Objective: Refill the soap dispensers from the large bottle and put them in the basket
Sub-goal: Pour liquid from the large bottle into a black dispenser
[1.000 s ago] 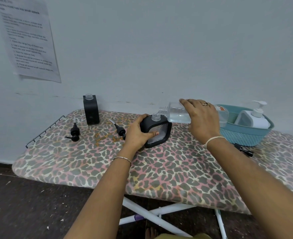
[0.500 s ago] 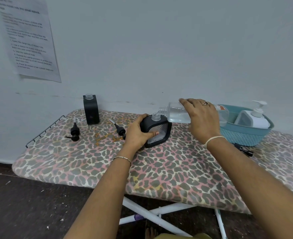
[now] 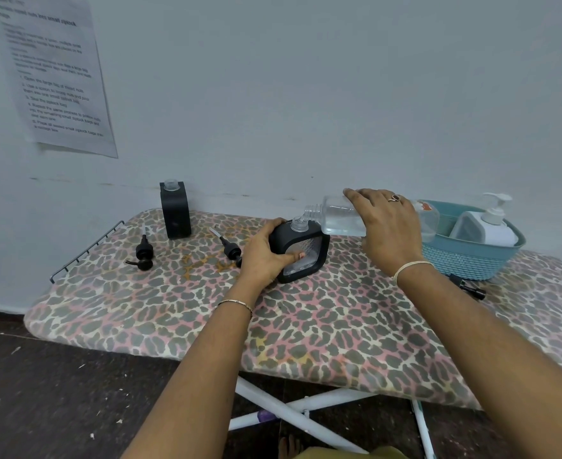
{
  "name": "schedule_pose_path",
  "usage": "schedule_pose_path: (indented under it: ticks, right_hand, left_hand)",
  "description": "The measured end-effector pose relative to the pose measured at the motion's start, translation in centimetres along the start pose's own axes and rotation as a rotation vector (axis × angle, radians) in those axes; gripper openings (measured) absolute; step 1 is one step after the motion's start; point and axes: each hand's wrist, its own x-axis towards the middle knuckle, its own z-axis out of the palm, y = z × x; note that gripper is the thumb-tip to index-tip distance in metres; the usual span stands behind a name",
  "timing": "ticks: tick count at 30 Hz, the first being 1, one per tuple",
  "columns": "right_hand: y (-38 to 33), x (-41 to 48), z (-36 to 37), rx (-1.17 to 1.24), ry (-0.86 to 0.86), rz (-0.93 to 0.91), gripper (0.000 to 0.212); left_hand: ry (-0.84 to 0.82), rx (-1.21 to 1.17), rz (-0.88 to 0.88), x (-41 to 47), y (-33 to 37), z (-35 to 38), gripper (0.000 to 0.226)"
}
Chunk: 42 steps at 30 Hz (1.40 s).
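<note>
On leopard-print cover (image 3: 306,326), clear bottle (image 3: 339,219) — boxy dispenser (image 3: 310,251)

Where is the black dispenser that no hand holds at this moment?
In the head view, the free dispenser stands upright at the board's back left, near the wall, behind the left pump and the middle pump.

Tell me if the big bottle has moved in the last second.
No. The bottle stays put beside the basket, mouth at the dispenser's neck.
</note>
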Motion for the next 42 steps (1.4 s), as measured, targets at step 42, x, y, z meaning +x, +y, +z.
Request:
schedule_pose_path:
  ticks: [42]
  right_hand:
    - [-0.18,0.04,-0.25,-0.009,-0.013,-0.007,0.079]
  left_hand:
    - [-0.011,-0.016,0.001,-0.09,0.09,-0.04,0.071]
